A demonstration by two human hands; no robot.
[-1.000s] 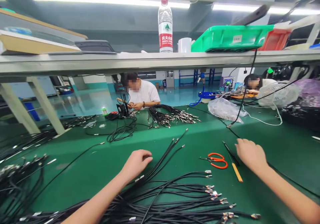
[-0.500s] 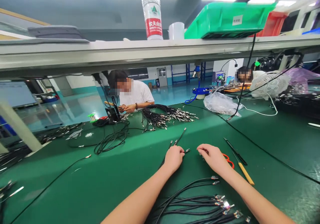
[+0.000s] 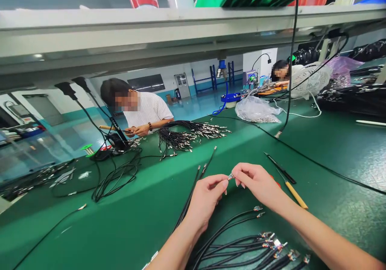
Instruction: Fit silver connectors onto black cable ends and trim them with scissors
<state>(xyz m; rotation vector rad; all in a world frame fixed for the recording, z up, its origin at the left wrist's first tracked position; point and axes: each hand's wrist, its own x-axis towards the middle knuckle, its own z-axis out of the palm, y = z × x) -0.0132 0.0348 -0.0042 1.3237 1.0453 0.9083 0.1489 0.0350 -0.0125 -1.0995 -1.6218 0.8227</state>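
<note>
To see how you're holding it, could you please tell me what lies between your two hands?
In the head view, a small metal cable end sits between the fingertips of your left hand and right hand.

- A pale grey metal shelf [image 3: 150, 33] runs across the view above the bench, its underside lit.
- The bench [image 3: 346, 157] is topped with a speckled green mat.
- Beyond it, a glossy teal floor [image 3: 196, 107] shines under the room's light.
- The far white wall [image 3: 205, 71] has a teal band along its base.
- A long dark window [image 3: 146, 83] and a grey door [image 3: 182, 85] stand in that wall.
- A blue metal rack [image 3: 217, 77] stands against the wall, just beside a white pillar [image 3: 259, 61].
</note>
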